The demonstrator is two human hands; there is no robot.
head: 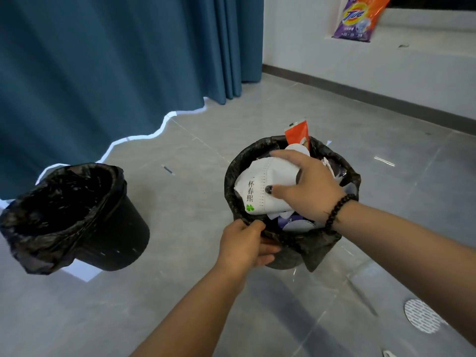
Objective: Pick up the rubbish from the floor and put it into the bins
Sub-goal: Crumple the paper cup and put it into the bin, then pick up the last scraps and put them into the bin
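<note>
While the right hand (306, 186) presses down on a crumpled white paper bag (268, 191) with thumb and fingers curled over it, the left hand (244, 243) pinches the near rim of the round black bin lined with a glossy black plastic bag (231, 184). Paper bag: creased, printed with dark characters and a green clover, lying on top of the bin's heaped contents. Behind it in the same bin, an upright red-orange packet (297, 134); below it, blue-white wrappers (293, 222). Left of this bin, well apart, a second black lined bin (121, 228), tilted, interior dark. Both stand on grey glossy floor tiles (180, 292).
</note>
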